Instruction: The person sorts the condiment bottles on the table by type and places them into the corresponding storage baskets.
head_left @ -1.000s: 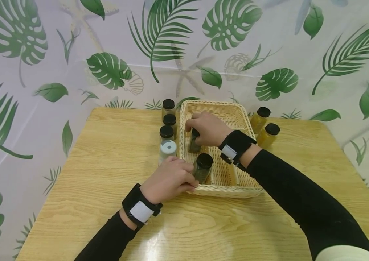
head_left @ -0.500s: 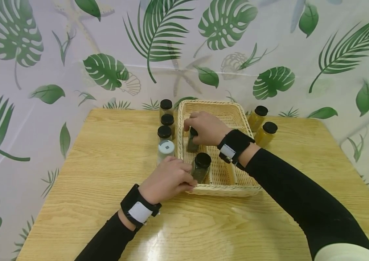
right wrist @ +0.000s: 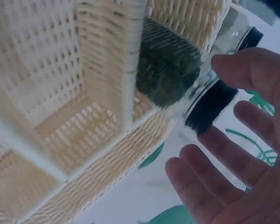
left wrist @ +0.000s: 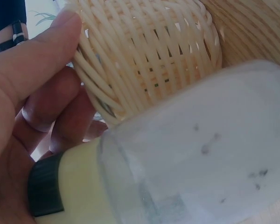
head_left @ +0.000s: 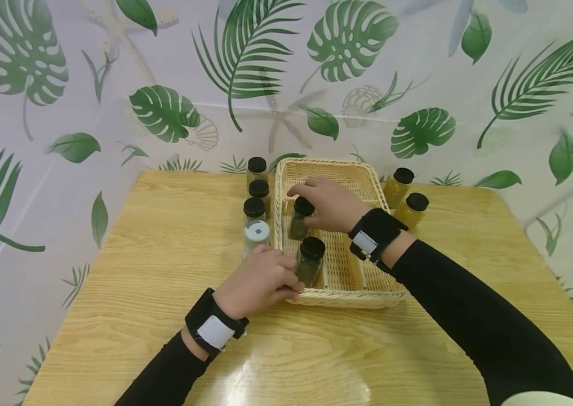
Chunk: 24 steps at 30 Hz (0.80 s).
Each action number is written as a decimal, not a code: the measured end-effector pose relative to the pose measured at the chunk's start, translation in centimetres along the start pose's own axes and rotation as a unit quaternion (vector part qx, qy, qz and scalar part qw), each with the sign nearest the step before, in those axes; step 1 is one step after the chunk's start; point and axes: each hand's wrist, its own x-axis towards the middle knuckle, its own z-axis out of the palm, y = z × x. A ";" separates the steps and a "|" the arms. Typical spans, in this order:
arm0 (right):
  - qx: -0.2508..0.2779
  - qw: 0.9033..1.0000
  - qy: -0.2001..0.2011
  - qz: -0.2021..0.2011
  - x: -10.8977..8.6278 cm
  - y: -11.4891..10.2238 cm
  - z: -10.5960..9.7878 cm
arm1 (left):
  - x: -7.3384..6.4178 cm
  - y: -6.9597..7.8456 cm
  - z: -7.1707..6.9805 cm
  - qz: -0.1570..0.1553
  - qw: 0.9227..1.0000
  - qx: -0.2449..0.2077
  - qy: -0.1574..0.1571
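A wicker basket (head_left: 352,300) with dividers stands on the table. My left hand (head_left: 257,283) grips its front left corner; in the left wrist view the thumb lies on the woven rim (left wrist: 95,79) and the fingers curl behind. In the basket's left compartment stand two black-capped glass jars, a front jar (head_left: 309,269) and a rear jar (head_left: 298,224) with dark green contents. Around the rear jar's cap my right hand (head_left: 336,204) is spread loosely. Seen from the right wrist, the thumb and fingers are apart, close to the cap (right wrist: 211,106); slight contact is hard to tell.
Left of the basket runs a row of jars: several black-capped jars (head_left: 254,210) and a white-capped jar (head_left: 256,232) of white powder, beside my left hand. Two jars with yellow contents (head_left: 411,211) stand to the right. A leaf-patterned cloth (head_left: 174,56) hangs behind the wooden table (head_left: 164,225).
My right hand has loosened from the rear jar and shifted slightly right, so its cap now shows. The left hand has stayed at the basket's corner.
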 end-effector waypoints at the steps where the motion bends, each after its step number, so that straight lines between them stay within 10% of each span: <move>1: 0.000 1.000 0.003 0.003 -0.3 0.1 -0.1 | 0.0 0.0 0.0 0.000 1.000 -0.001 -0.001; 24: -0.023 0.993 0.061 0.095 -10.6 5.1 -0.8 | 0.2 0.4 -0.1 0.005 1.000 -0.005 -0.001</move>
